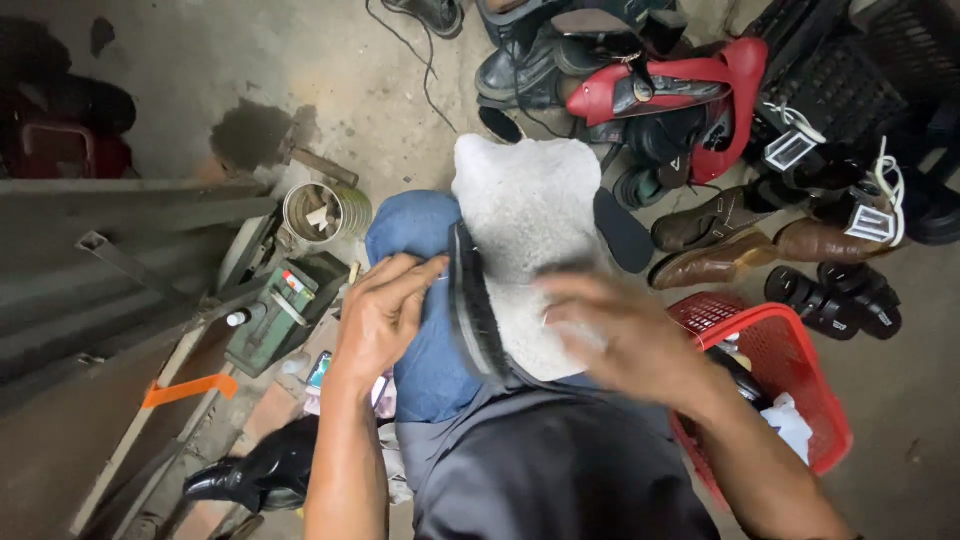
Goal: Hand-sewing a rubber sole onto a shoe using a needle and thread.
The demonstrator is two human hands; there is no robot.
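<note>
A black shoe (470, 312) stands on edge on my lap, its sole rim facing up, between my blue-jeaned knee (425, 370) and a whitish-grey cloth (525, 215) draped over the other knee. My left hand (385, 318) lies along the shoe's left side, fingers stretched to its rim, steadying it. Blurred by motion, my right hand (620, 338) hovers over the cloth just right of the shoe. Whether it holds anything cannot be made out.
A red plastic basket (800, 345) sits at my right. A pile of shoes (680, 90), brown shoes (735, 250) and a loose black insole (622, 232) lie beyond it. At my left are a tin can (322, 212), a green box (285, 312) and a black boot (262, 472).
</note>
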